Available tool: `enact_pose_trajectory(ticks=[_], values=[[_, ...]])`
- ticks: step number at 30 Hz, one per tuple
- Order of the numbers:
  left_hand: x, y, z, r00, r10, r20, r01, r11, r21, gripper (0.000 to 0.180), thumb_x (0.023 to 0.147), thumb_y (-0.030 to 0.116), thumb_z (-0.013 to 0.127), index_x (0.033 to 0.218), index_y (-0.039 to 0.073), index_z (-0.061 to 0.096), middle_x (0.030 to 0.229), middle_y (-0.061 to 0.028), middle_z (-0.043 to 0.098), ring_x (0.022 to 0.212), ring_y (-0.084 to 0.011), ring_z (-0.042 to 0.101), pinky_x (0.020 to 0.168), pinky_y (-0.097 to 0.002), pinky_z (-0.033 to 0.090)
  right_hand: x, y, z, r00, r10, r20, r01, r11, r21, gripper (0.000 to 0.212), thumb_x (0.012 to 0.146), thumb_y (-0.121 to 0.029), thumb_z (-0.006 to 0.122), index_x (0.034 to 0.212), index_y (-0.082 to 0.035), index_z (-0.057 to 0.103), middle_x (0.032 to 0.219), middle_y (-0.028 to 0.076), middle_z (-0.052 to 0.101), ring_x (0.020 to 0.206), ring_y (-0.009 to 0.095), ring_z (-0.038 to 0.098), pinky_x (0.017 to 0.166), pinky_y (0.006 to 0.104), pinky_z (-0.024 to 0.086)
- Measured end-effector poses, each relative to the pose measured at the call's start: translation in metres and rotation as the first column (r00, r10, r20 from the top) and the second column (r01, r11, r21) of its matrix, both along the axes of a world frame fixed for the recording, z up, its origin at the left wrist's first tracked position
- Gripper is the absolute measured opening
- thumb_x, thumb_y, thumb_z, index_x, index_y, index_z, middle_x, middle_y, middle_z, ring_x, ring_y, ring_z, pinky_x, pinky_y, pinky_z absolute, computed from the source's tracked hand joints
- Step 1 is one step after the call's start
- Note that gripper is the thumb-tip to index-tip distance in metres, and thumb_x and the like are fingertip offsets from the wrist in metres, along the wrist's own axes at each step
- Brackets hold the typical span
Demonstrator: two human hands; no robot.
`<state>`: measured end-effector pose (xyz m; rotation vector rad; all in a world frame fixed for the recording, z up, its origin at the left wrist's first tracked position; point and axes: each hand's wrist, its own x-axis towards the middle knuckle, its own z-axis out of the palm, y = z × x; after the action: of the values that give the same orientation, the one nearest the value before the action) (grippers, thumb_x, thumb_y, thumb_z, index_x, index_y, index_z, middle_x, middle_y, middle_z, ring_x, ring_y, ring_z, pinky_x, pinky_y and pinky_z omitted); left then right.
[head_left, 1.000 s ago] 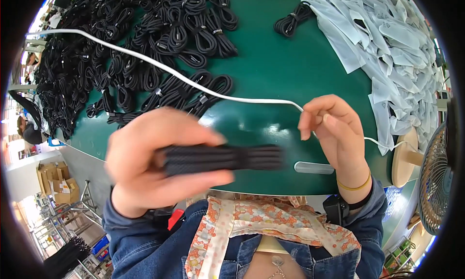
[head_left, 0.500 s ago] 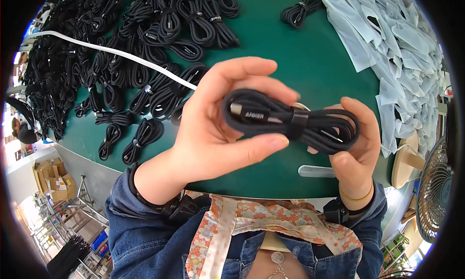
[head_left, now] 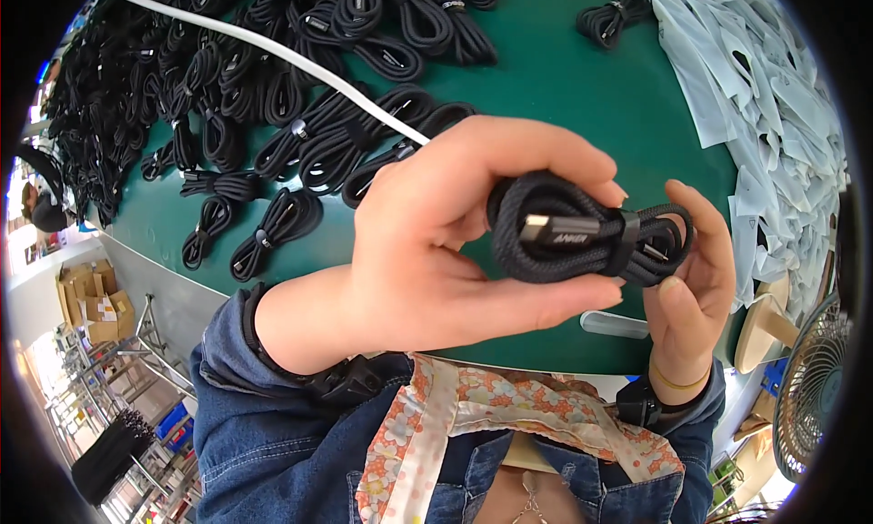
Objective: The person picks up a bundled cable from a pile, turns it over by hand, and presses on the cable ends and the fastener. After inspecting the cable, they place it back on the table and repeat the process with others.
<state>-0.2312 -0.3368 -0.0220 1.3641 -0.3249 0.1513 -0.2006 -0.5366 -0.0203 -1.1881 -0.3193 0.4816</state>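
Note:
A black braided charging cable (head_left: 564,260), coiled and cinched with a black strap, is held up above the green table. My left hand (head_left: 446,242) grips its nearer, larger-looking end, thumb below and fingers above. At the other end, my right hand (head_left: 696,278) has its fingers and thumb curled round the loop. A metal-tipped connector (head_left: 538,226) with a black housing lies along the coil, facing up; a second connector tip shows faintly inside the loop by my right hand.
Many coiled black cables (head_left: 218,87) heap the table's left side, crossed by a white cord (head_left: 273,53). One coil (head_left: 614,19) lies apart at the back. Pale translucent bags (head_left: 773,115) pile up at right. A clear strip (head_left: 614,324) lies near the front edge; a fan (head_left: 814,397) stands right.
Both hands and the cable have shifted to the right. The coil has turned, its left end now looking larger and nearer. My grip on it continues.

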Motion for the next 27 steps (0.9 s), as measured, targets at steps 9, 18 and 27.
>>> enact_pose_trajectory(ticks=[9,18,27], values=[[0.003,0.004,0.004,0.997,0.028,-0.070,-0.023,0.996,0.081,0.054,0.063,0.006,0.068,0.105,-0.005,0.036,0.077,-0.0132,0.055,0.070,-0.0136,0.055,0.061,-0.0261,0.047,-0.001,0.000,-0.005,0.929,0.027,0.368,0.080,0.959,-0.272,0.054,0.069,-0.012,0.060,0.112,0.010,0.035,0.090,0.015,0.054,0.076,0.016,0.055,0.066,0.0254,0.045],[0.004,-0.002,0.000,0.900,-0.208,-0.382,0.117,0.962,-0.247,0.045,0.082,0.031,0.042,0.102,-0.010,0.038,0.052,-0.0072,0.047,0.039,-0.0114,0.044,0.042,-0.0241,0.041,0.002,-0.018,-0.008,0.988,0.079,-0.135,-0.086,0.995,-0.046,0.052,0.076,-0.043,0.052,0.084,0.008,0.052,0.057,0.008,0.054,0.050,0.013,0.051,0.046,0.0220,0.040],[0.004,-0.002,0.000,0.931,-0.173,-0.320,0.154,0.984,-0.085,0.049,0.083,0.034,0.039,0.104,-0.010,0.036,0.062,-0.0123,0.051,0.044,-0.0130,0.048,0.046,-0.0250,0.043,-0.005,-0.003,-0.009,0.993,-0.080,0.091,0.089,0.991,-0.101,0.064,0.078,-0.053,0.038,0.088,0.009,0.049,0.052,0.010,0.049,0.045,0.014,0.049,0.045,0.0240,0.040]])
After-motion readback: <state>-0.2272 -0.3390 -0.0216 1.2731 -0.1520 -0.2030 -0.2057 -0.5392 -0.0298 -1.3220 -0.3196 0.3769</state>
